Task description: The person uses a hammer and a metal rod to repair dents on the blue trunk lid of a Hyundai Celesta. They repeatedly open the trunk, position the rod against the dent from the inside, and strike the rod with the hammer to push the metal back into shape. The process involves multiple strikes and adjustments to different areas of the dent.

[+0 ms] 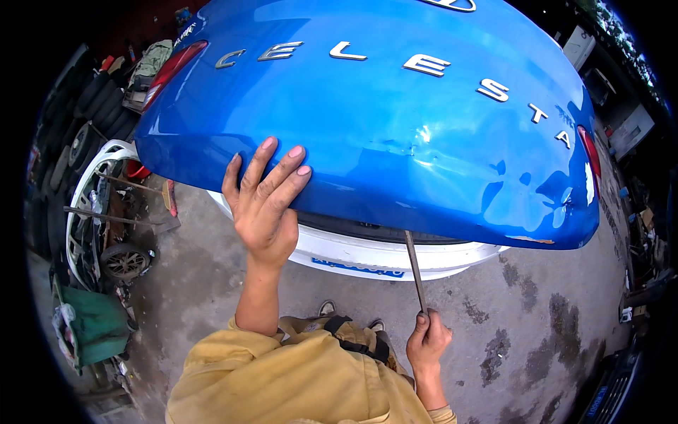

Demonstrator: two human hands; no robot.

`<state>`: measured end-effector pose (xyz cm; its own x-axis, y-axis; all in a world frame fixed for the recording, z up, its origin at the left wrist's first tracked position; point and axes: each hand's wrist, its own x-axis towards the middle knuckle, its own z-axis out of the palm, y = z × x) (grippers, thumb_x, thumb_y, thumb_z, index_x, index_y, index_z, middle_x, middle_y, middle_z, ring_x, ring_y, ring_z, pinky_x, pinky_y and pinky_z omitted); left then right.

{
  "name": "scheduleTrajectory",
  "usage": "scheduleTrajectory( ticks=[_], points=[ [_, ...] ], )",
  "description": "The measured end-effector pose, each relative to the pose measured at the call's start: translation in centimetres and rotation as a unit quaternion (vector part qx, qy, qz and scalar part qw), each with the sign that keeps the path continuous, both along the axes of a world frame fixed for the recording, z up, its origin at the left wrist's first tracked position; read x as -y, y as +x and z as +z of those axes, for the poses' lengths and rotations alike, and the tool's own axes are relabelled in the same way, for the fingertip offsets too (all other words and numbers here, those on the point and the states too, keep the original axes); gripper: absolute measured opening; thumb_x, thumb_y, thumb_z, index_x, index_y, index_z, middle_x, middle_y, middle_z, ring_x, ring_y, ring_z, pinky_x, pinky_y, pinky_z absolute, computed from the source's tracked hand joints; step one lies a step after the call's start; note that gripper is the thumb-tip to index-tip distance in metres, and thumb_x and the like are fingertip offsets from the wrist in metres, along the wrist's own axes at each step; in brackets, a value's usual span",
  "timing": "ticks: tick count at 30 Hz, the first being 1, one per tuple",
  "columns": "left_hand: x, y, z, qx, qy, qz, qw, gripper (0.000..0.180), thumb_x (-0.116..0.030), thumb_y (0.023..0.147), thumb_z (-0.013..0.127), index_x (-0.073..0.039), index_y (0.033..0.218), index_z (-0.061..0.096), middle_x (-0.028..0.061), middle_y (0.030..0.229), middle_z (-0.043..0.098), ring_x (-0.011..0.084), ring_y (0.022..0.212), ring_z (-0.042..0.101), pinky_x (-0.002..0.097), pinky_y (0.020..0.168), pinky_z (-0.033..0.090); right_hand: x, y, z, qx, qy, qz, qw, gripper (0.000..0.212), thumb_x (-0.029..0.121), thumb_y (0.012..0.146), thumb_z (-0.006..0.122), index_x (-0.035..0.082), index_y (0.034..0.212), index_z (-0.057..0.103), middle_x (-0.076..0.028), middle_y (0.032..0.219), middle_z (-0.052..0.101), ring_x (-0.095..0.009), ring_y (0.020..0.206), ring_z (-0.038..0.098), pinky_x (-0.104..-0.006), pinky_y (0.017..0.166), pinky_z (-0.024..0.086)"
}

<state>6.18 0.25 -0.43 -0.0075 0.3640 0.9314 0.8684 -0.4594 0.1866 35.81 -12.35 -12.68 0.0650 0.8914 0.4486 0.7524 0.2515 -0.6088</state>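
Blue paint, glossy and full of reflections, covers the car's trunk lid (311,113), which bears a row of raised silver letters (346,51). Right of centre the surface is creased by a small dent (420,147); farther right it looks rippled, and a pale chipped patch (530,240) marks the lower edge. A white bumper (339,251) shows below.

At far left stands a green bin (106,325) with pale, crumpled material at its left side; what lies deeper inside cannot be told. A red container (138,169) is partly hidden behind a white car part (81,212), its contents out of view.

The lid lies ahead of both hands. The person's left hand (265,201) is open — fingers spread against the paint near the lower edge. The right hand (429,338), below the lid and apart from it, is closed around a metal bar (416,272) — tilted, its upper end disappearing under the lid's edge.
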Motion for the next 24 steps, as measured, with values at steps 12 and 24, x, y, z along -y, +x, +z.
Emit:
scheduleTrajectory(
  ticks=[12,24],
  points=[
    [0.3,0.0,-0.2,-0.021,-0.003,0.006,1.0,0.05,0.014,0.066,0.047,-0.008,0.103,0.071,0.0122,0.117,0.073,0.0345,0.13,0.058,0.0486,0.114,0.028,-1.9,-4.4,-5.3,-0.064,0.094,-0.009,0.993,0.021,0.015,0.095,0.056,-0.003,0.087,0.063,-0.012,0.059,0.058,-0.03,0.049,0.059,-0.0373,0.047,0.044],
    [0.0,-0.1,-0.8,0.029,-0.015,0.061,0.998,0.053,0.01,0.067,0.056,-0.018,0.108,0.075,0.005,0.128,0.07,0.0278,0.136,0.05,0.0441,0.118,0.02,-2.1,4.9,4.8,0.1,-0.027,0.067,0.992,0.017,0.014,0.093,0.06,-0.001,0.086,0.063,-0.011,0.055,0.052,-0.03,0.046,0.055,-0.0388,0.045,0.041]
  ],
)
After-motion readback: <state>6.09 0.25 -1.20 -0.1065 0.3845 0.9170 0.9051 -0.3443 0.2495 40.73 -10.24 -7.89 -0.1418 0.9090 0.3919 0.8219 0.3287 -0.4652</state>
